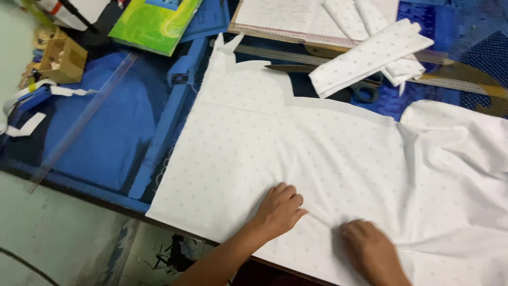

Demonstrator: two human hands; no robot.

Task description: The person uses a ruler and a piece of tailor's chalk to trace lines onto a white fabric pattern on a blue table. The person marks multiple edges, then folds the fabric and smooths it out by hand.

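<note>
A large piece of white dotted fabric (317, 153) lies spread over a blue table (106, 137), with a curved cut-out at its far edge. My left hand (279, 208) rests flat on the cloth near the front edge, fingers together and pressing down. My right hand (370, 251) lies palm down on the same cloth just to the right, with a small fold of fabric rising between the two hands. Neither hand holds a tool.
Folded strips of the same cloth (370, 53) lie at the back over scissors (360, 90) and a long metal ruler (328, 55). A clear ruler (79, 122), a green book (153, 24), an open notebook (280, 18) and a small cardboard box (63, 58) sit around. The table's front edge (79, 185) drops to the floor.
</note>
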